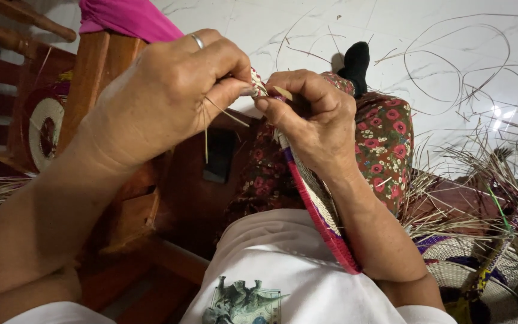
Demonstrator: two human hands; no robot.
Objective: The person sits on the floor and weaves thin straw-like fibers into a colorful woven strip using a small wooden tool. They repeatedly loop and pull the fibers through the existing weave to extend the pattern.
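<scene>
My left hand (172, 93), a ring on one finger, pinches the top edge of a flat woven basket piece (316, 207) with pink, purple and straw-coloured bands. Thin straw strands (223, 112) hang from its fingers. My right hand (313, 117) grips the same rim just to the right, fingertips almost touching the left hand's, with a pale strip between them. The woven piece runs edge-on from the hands down to my lap, partly hidden behind my right forearm.
A wooden chair (100, 90) stands at left with pink cloth (127, 18) on it and a round woven disc (43, 132) behind. Floral trousers (385, 138) and a black sock (355, 60) stretch over white marble floor. Loose straw, thin cane loops and woven baskets (475, 264) lie at right.
</scene>
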